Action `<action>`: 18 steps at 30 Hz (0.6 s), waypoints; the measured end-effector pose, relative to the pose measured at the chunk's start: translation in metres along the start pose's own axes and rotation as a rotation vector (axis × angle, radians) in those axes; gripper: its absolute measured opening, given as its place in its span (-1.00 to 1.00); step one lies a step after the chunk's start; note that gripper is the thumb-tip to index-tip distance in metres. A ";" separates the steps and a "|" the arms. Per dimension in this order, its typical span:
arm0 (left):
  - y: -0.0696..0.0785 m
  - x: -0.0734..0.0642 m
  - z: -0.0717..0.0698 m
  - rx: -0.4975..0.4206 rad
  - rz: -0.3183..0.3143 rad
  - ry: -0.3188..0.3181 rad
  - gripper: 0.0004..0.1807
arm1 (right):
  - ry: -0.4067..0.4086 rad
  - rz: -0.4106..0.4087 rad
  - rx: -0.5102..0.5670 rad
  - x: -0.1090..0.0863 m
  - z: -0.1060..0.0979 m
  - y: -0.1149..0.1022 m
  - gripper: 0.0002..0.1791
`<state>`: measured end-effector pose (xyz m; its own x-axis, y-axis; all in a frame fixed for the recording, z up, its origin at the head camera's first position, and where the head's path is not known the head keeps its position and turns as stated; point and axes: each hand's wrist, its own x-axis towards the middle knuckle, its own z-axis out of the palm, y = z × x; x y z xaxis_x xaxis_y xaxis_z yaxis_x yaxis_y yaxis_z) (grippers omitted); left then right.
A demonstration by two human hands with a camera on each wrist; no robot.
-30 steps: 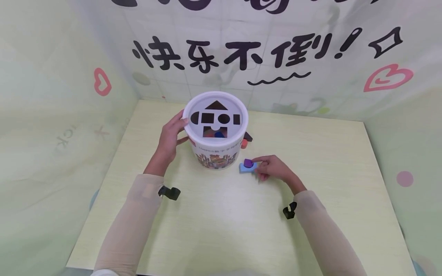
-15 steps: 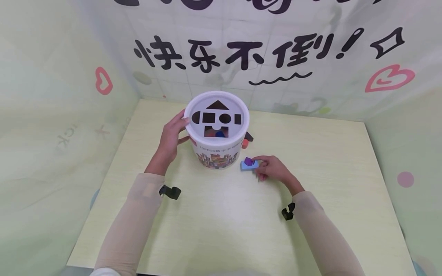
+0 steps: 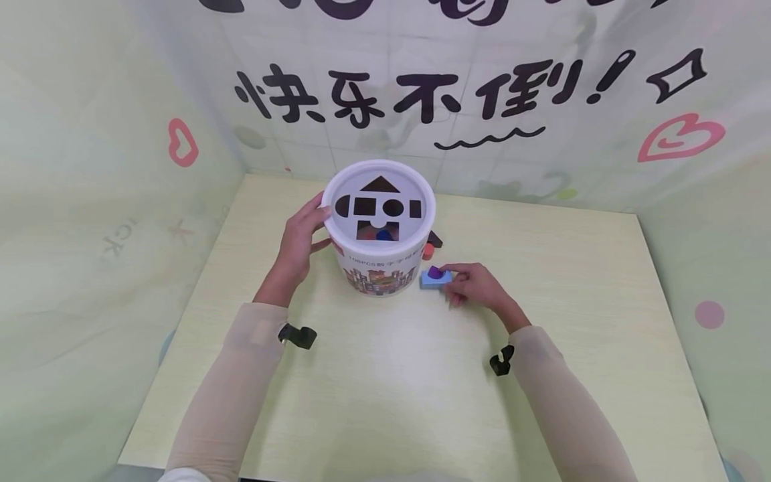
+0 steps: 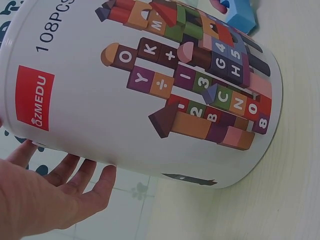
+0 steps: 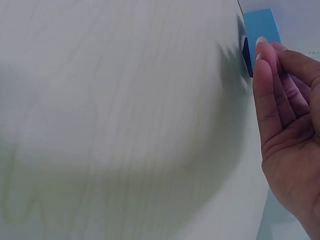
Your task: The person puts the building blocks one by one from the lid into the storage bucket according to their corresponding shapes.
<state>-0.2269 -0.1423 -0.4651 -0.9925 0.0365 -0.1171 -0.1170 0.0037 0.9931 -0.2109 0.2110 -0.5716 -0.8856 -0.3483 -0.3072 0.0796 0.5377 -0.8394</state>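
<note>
A white bucket [image 3: 379,268] with printed toy blocks on its side stands upright on the table, its lid [image 3: 337,231] pierced with shaped holes. My left hand [image 3: 295,248] is at the bucket's left side, fingertips spread against the wall and rim; the left wrist view shows several fingers [image 4: 102,190] touching it. Right of the bucket, my right hand [image 3: 476,286] pinches a light blue toy block [image 3: 430,282] at its right end. The left wrist view shows a curved notch in this block [image 4: 242,17]. A small purple block [image 3: 434,272] sits tilted at the blue block's upper side.
A red round block [image 3: 428,252] and a dark block [image 3: 435,239] lie close to the bucket's right side, the dark one partly hidden. Through the lid's lower hole, coloured blocks [image 3: 383,235] show inside. A printed fabric wall [image 3: 512,167] rises behind the pale table [image 3: 572,301].
My right hand and the light blue block have moved slightly away from me, toward the back. The purple block has turned and now sits tilted. My left hand stays at the bucket.
</note>
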 end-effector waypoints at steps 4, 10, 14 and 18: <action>0.001 0.000 0.000 -0.001 -0.002 0.003 -0.45 | 0.002 -0.012 -0.012 -0.002 -0.004 -0.007 -0.59; 0.000 0.000 0.000 0.008 -0.001 -0.004 -0.45 | 0.007 -0.016 0.002 -0.006 -0.012 -0.019 -0.57; 0.001 0.000 0.000 0.011 -0.003 -0.005 -0.45 | 0.019 -0.023 0.022 -0.006 -0.017 -0.025 -0.55; 0.001 0.000 0.000 0.012 -0.007 -0.003 -0.44 | 0.023 -0.022 0.054 -0.008 -0.024 -0.032 -0.51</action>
<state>-0.2265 -0.1427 -0.4643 -0.9915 0.0399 -0.1241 -0.1235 0.0159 0.9922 -0.2169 0.2148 -0.5317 -0.8976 -0.3416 -0.2787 0.0840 0.4881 -0.8687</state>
